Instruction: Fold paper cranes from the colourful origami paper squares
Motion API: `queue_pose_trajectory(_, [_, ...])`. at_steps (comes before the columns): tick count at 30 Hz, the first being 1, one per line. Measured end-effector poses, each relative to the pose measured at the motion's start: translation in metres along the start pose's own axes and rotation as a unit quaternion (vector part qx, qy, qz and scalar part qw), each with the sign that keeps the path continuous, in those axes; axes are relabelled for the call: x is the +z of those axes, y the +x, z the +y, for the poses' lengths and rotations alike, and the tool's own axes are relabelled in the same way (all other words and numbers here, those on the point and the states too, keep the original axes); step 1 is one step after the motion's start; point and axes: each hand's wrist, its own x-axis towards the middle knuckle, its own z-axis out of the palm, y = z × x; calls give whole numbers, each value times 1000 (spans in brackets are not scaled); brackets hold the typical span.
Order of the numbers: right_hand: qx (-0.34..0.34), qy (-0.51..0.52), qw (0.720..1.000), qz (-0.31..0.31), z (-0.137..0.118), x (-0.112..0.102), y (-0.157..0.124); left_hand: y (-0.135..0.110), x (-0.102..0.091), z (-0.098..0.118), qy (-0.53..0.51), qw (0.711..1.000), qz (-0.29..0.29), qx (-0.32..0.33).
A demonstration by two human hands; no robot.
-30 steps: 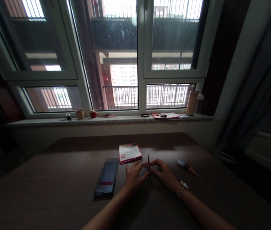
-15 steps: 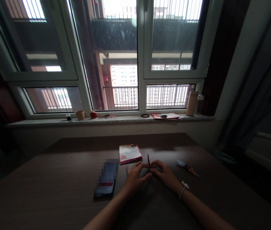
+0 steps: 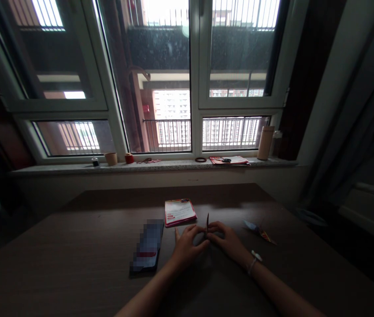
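Note:
My left hand [image 3: 186,246] and my right hand [image 3: 227,241] meet at the middle of a dark wooden table [image 3: 74,264]. Both pinch a small dark red folded paper piece [image 3: 207,221] whose thin tip stands up between the fingertips. The left thumb and forefinger press at its base, and the right fingers curl over the other side. A light bracelet circles my right wrist [image 3: 254,259].
A dark phone [image 3: 147,245] lies left of my hands, a pink-edged pack of paper [image 3: 179,211] just beyond them. A folded paper figure [image 3: 259,231] rests to the right. The window sill [image 3: 153,165] holds small cups, a booklet and a tall tumbler [image 3: 265,142].
The hands have pressed a little closer together and lower on the table, and the paper tip has tilted slightly. Everything else stays where it was.

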Motion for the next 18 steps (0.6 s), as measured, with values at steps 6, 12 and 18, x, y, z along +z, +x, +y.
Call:
queue_pose_trajectory(6, [5,2,1000,1,0,0,0,0,1,-1,-1,1000,-4,-2])
queue_pose_trajectory(12, [8,5,1000,2,7,1,1,-1,-2,3,2,1000,-15,-12])
queue_pose_trajectory(18, [3,12,1000,2,9,2,2,-1,-3,4,1,1000,-15,-15])
